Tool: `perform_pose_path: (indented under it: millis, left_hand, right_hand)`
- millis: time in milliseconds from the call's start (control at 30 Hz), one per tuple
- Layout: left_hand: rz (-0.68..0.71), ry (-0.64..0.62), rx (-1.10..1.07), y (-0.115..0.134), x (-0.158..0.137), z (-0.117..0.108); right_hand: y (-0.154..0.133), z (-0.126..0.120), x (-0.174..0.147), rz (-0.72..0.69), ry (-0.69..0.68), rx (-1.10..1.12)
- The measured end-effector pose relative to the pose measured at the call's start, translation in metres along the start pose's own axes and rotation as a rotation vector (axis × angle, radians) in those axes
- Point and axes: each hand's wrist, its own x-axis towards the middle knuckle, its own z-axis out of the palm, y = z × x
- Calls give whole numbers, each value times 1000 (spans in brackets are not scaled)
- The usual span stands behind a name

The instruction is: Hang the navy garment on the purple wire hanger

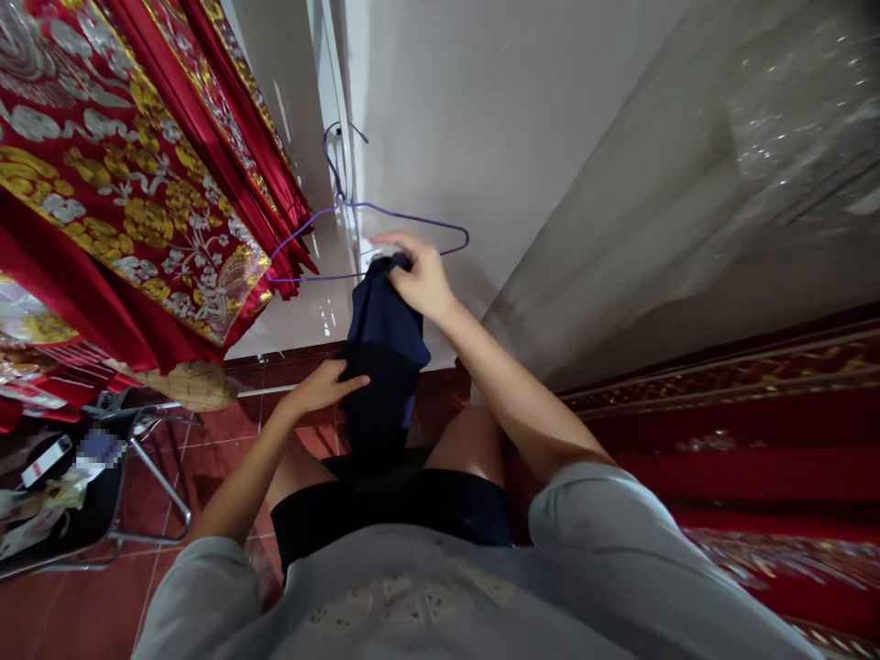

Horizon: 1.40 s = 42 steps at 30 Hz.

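A folded navy-blue garment (389, 330) hangs in front of me, its top at the lower bar of a thin purple clothes hanger (412, 216). My right hand (419, 275) is closed on the garment's top edge, thumb and fingers bent over the cloth at the bar. Lower down, my left hand (326, 385) holds the garment's left side, with the thumb across the front and the other fingers partly hidden behind. Whether the cloth passes through the hanger, I cannot tell. The hanger's hook points upward beside a white upright strip on the wall.
Red cloths (148, 220) with gold and silver embroidery hang at the left. Below them, a black folding chair (103, 522) carries a phone and small items. Clear plastic sheeting (619, 202) covers something at the right, above more red embroidered fabric (742, 458). Red tiles (226, 431) cover the floor.
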Motion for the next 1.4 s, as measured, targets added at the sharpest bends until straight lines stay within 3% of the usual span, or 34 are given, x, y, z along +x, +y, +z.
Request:
perform_pose_path:
  millis: [100,167,233,300,367,467,567,667,733,900,1100,1300,1400]
  left_hand:
    - [-40,163,225,-2,-15,-21]
    - [-94,241,380,-5,-23,-38]
    - [-150,218,473,-10,-31,-53]
    - [-182,140,502,-15,-39,-64]
    - [-203,141,529,-17,-44,-74]
    - [-177,328,584,-12,-44,-88]
    - [-90,555,608,0,-35,-101]
    - [-75,701,598,9,-23,-109]
    - [-110,707,568,9,-17,-112]
    - [-246,498,416,0,-8,-114]
    - [-104,729,441,2,-3,-123]
    - [231,670,215,20,31,-130]
    - [296,649,222,34,45,-135]
  right_hand:
    - [38,6,21,185,98,-28]
    - [60,11,23,375,55,-52]
    - [72,12,15,486,-17,-77]
    - [72,8,4,452,-35,-122]
    - [66,0,-5,363,11,-193]
    - [53,-12,-8,301,83,-263]
    - [43,-16,-3,319,121,-282]
    - [37,-15,-1,342,111,-291]
    - [35,-14,-2,334,110,-282]
    - [35,-16,-5,369,118,-294]
    - [40,-13,-2,416,92,-237]
    - [54,-2,-13,404,85,-266]
    - [56,-6,-11,346,46,-295]
